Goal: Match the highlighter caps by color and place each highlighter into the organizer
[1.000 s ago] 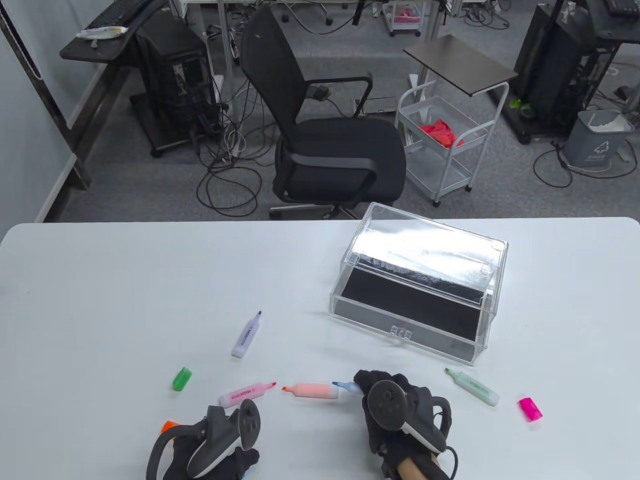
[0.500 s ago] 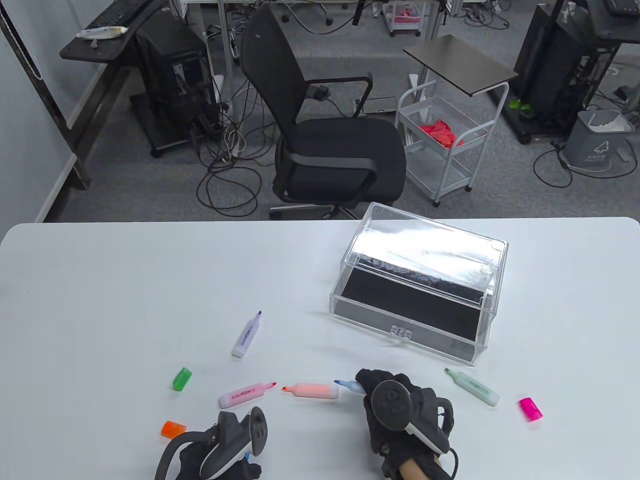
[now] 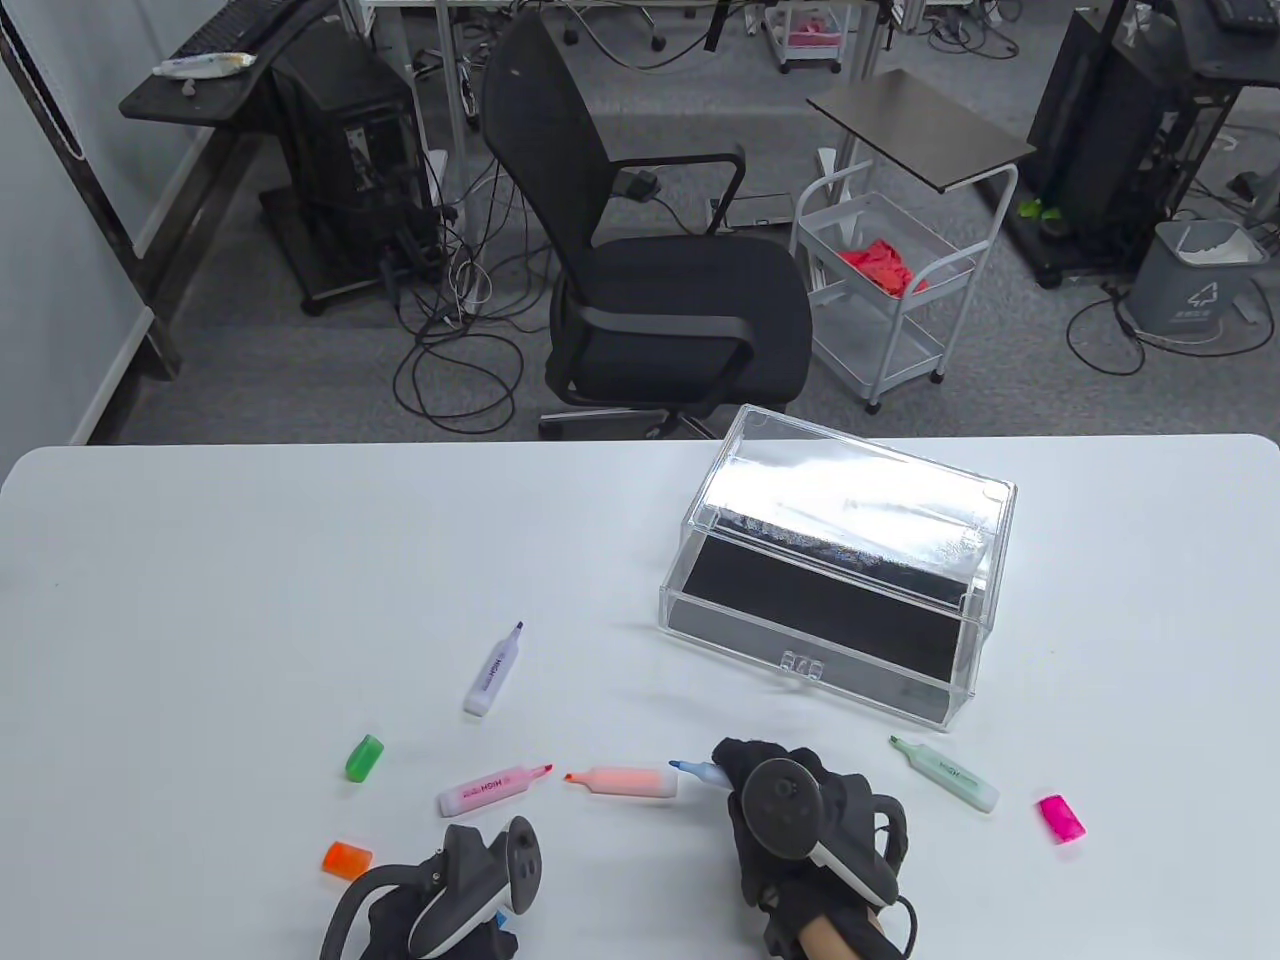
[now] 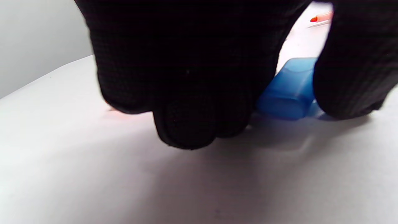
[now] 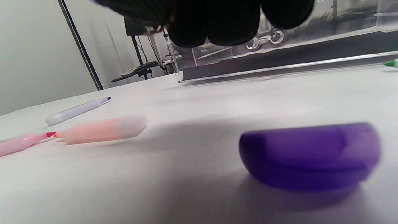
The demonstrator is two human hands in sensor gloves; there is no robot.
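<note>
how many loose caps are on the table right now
5: green cap, orange cap, pink cap, blue cap in left hand's fingers, purple cap beneath right hand.

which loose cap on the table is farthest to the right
The pink cap, lying alone right of the green highlighter. The green cap and orange cap both sit far left.
</note>
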